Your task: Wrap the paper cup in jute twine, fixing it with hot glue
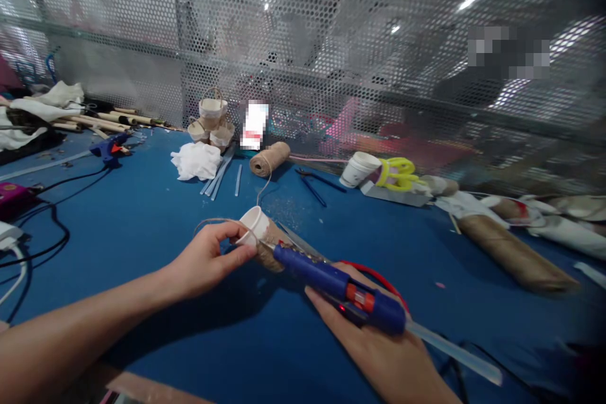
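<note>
My left hand point(211, 259) pinches the rim of a white paper cup point(256, 219), tilted above the blue table. Brown twine is wrapped around the cup's lower part, and a loose strand runs from it to a twine roll point(269, 159) behind. My right hand point(360, 328) is closed around a blue glue gun point(331, 278) with a clear glue stick point(454, 350) sticking out of its back. The gun's nozzle points at the twine on the cup's side. Scissors with a red handle point(381, 278) show behind the gun, apparently in the same hand, their blades partly hidden.
Twine-covered cups point(213, 115) are stacked at the back, beside crumpled white cloth point(196, 161) and glue sticks point(220, 173). Pliers point(316, 188), white cups point(358, 169) and yellow-handled scissors point(400, 173) lie right of the roll. Another glue gun point(110, 150) and cables are left. Perforated metal point(284, 31) stands behind.
</note>
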A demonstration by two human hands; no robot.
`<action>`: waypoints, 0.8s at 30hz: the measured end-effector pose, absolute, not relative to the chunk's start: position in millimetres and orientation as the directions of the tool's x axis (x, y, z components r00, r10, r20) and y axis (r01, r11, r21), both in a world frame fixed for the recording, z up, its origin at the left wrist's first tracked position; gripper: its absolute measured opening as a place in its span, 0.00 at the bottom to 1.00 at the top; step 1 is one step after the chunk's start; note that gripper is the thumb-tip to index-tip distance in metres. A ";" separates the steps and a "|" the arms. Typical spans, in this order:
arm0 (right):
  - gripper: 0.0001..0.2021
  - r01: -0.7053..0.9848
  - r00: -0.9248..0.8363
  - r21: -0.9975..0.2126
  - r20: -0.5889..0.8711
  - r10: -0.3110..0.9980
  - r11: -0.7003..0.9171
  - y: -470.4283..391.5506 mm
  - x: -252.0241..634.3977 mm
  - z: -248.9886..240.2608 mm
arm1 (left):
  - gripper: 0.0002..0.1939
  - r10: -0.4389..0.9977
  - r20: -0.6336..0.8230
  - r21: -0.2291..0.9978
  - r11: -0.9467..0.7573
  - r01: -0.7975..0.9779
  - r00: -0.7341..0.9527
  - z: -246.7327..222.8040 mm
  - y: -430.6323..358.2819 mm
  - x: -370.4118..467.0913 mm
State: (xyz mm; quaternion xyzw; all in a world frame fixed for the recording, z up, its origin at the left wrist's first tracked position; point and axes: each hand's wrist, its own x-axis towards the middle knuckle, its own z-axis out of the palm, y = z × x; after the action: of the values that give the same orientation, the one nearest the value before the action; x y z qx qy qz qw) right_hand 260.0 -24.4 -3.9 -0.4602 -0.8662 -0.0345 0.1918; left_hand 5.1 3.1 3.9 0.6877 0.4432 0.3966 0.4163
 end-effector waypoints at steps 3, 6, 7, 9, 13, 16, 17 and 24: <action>0.17 0.781 -0.600 0.055 0.338 0.725 0.622 -25.3 241.2 14.0 | 0.10 0.939 0.178 0.917 -0.267 0.297 0.295 5.0 3.0 5.3; 0.20 0.720 -0.677 0.189 0.404 0.615 0.668 -26.2 229.3 28.7 | 0.10 0.938 0.170 0.924 -0.259 0.283 0.303 5.0 3.2 5.4; 0.21 0.710 -0.682 0.202 0.433 0.589 0.674 -26.5 228.2 31.7 | 0.10 0.936 0.166 0.926 -0.256 0.276 0.309 4.8 3.3 5.3; 0.23 0.725 -0.651 0.176 0.493 0.578 0.666 -27.1 228.9 35.2 | 0.10 0.934 0.156 0.929 -0.249 0.274 0.320 4.3 3.2 5.2; 0.18 0.786 -0.521 0.003 0.542 0.659 0.619 -26.9 232.0 35.3 | 0.10 0.938 0.143 0.928 -0.238 0.286 0.316 3.7 2.9 5.0; 0.13 0.808 -0.422 -0.195 0.466 0.777 0.556 -26.5 231.1 29.5 | 0.10 0.936 0.151 0.921 -0.249 0.298 0.317 4.2 2.7 5.2; 0.11 0.806 -0.381 -0.269 0.448 0.809 0.528 -26.6 230.9 26.6 | 0.10 0.936 0.154 0.919 -0.253 0.301 0.318 4.5 2.6 5.3; 0.06 0.758 -0.261 -0.481 0.395 0.881 0.440 -30.4 233.1 18.2 | 0.09 0.936 0.153 0.921 -0.251 0.297 0.316 4.6 1.9 4.9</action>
State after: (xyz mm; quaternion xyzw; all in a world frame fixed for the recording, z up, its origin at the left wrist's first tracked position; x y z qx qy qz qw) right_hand 233.1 -30.4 18.2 -0.5200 -0.7880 0.0971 0.3150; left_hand 4.9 1.9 4.6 0.6936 0.4445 0.3801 0.4205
